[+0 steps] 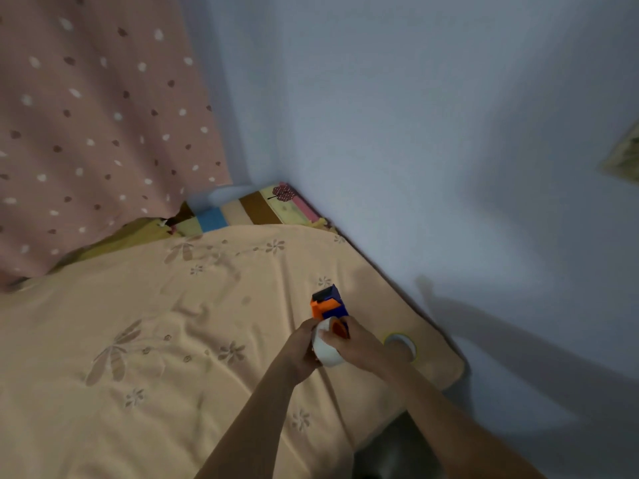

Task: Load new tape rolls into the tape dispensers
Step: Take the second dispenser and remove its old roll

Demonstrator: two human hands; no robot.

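A blue and orange tape dispenser (329, 303) is held just above the peach bedsheet (166, 340), its black blade end pointing away from me. A white tape roll (325, 349) sits at its near end, against the orange hub. My left hand (301, 350) grips the roll and dispenser from the left. My right hand (356, 342) closes on the roll from the right, thumb on the roll's face. A second tape roll (403, 344) with a yellowish edge lies flat on the sheet just right of my right wrist.
The bed fills the lower left, bounded by a pale blue wall (449, 150) on the right. A striped pillow (249, 209) lies in the far corner. A pink dotted curtain (86, 133) hangs at the left. The bed's edge and a dark gap (394, 447) are near my right forearm.
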